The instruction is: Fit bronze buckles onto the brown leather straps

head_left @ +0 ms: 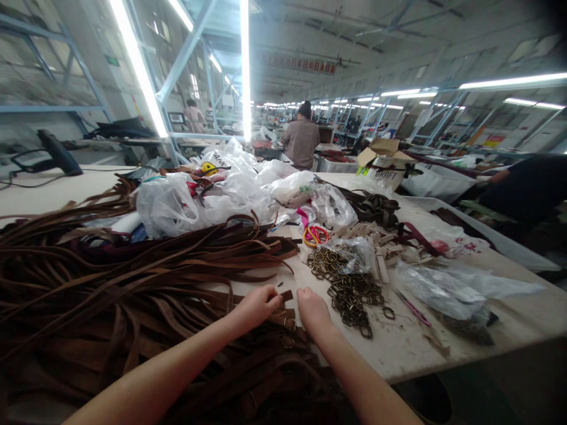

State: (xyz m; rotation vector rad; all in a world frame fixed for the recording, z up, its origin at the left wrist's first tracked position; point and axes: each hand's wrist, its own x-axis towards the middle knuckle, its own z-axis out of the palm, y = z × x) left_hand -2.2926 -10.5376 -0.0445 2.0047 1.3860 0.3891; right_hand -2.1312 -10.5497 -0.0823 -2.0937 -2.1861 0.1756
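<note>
My left hand [257,305] is closed, with the short end of a brown leather strap [287,297] showing just past its thumb. Close on its right, my right hand [312,310] is also closed; whatever its fingers hold is hidden. Below and between the hands lie brass-coloured metal buckles [287,341] on brown straps. A large heap of long brown leather straps [146,289] spreads under and left of my left arm. Right of my right hand is a pile of dark brass metal loops [354,292] on the pale table [385,357].
Plastic bags [230,195] are heaped at the back of the table. Scissors with red and orange handles [313,236] and pink-handled tweezers [414,310] lie beside the loops. A clear bag [443,289] sits to the right. A person [302,139] stands further off, back turned.
</note>
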